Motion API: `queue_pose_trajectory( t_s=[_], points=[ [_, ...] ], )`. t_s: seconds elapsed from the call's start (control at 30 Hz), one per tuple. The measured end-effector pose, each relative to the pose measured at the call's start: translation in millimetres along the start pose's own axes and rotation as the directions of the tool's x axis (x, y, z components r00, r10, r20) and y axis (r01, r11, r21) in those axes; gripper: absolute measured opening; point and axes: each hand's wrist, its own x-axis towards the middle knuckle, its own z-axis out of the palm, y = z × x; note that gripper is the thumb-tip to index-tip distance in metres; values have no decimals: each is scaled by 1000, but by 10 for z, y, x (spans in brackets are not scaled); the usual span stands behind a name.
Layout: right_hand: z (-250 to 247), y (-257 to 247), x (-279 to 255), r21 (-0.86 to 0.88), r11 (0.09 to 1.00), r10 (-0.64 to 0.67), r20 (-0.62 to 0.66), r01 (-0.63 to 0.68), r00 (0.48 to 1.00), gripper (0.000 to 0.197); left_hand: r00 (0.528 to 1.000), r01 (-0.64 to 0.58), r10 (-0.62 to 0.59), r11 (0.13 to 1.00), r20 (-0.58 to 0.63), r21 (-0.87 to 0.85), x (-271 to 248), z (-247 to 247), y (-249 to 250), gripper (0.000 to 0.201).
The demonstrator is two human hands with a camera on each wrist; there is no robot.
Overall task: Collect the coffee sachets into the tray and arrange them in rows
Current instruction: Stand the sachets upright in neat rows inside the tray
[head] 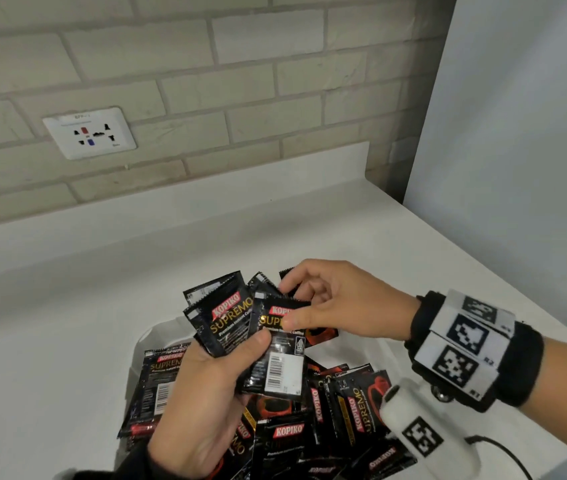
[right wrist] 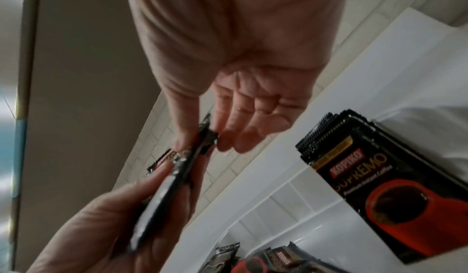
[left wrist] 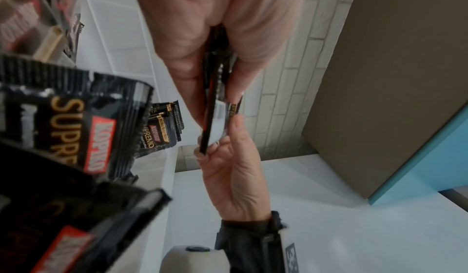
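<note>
My left hand grips a fanned bunch of black Kopiko coffee sachets above the white tray. My right hand pinches the top edge of the front sachet in that bunch between thumb and forefinger. In the left wrist view the held sachets show edge-on between my left hand and right hand. The right wrist view shows my right hand pinching them over my left hand. Several loose sachets lie piled in the tray. A neat stack lies flat in the tray.
The tray sits on a white counter against a brick wall with a socket plate. A pale panel bounds the counter on the right. A black cable trails off the counter's near right edge.
</note>
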Motion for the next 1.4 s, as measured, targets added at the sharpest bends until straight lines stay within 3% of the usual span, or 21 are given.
queue_pose_trajectory(
  t_s=[0.23, 0.4, 0.57, 0.73, 0.93, 1.03, 1.13, 1.27, 1.4],
  points=[
    [-78, 56, -26, 108, 993, 52, -47, -47, 998, 15, 996, 17, -25, 995, -81, -94, -22, -42, 5, 33],
    [-234, 76, -61, 137, 989, 62, -110, -46, 992, 22, 994, 9, -26, 987, -104, -160, -53, -63, 44, 31],
    [-369, 108, -92, 33, 999, 37, -141, -32, 989, 18, 995, 17, -33, 987, -99, -162, -74, -112, 48, 42],
    [-484, 100, -150, -88, 995, -62, -246, 41, 967, 34, 994, -47, 34, 991, -107, -124, -85, -126, 65, 20],
    [-613, 18, -213, 50, 999, 6, -270, 8, 963, 13, 995, -54, 43, 991, -94, -123, -88, -190, 83, 27],
    [-685, 8, -256, 135, 990, 77, -188, -52, 979, 31, 994, -61, 48, 990, -100, -128, -84, -222, 95, 27],
    [-697, -13, -268, -7, 999, 53, -123, -54, 991, 40, 993, -65, 51, 989, -111, -132, -83, -249, 100, 28],
    [-660, -50, -227, -209, 978, 10, -79, -27, 997, 18, 992, -70, 55, 989, -113, -130, -84, -267, 98, 32],
    [-564, 1, -100, -580, 815, 9, 21, 5, 1000, 6, 992, -75, 60, 989, -110, -128, -84, -269, 98, 31]
  ],
)
